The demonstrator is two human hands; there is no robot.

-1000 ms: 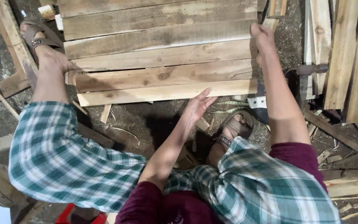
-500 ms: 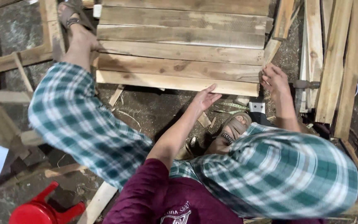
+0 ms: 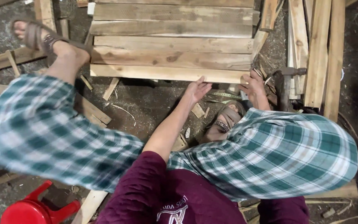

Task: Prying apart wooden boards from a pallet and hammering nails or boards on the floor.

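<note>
**Both hands at the near edge of a slatted wooden panel**

A panel of rough planks (image 3: 170, 45) is laid flat on the dirt floor (image 3: 146, 99), directly ahead of a seated person whose knees are spread to either side in green checked cloth. The panel appears to be placed between the legs so that its near edge can be reached without leaning. 5 slats are seen side by side, running left to right.

The left hand (image 3: 196, 89) is stretched forward with its fingers loosely extended and slightly apart; the fingertips are at the lowest plank's edge, and nothing is gripped. Whether they actually touch the wood cannot be told.

The right hand (image 3: 253, 85) is set at the panel's near right corner, fingers partly curled. Whether something small is pinched there cannot be told, since the fingertips are blurred against the wood. A hammer (image 3: 284, 81) is lying just beside this hand, seemingly kept within easy reach.

A sandalled foot (image 3: 34, 35) is rested near the panel's left end, and the other sandal (image 3: 224, 120) is planted between the hands. Loose boards (image 3: 318, 49) are stacked upright-looking along the right side, and offcuts (image 3: 197, 110) are scattered on the floor. A red plastic stool (image 3: 34, 209) is seen at the lower left.

No packages, labels or signs are visible around the work.
</note>
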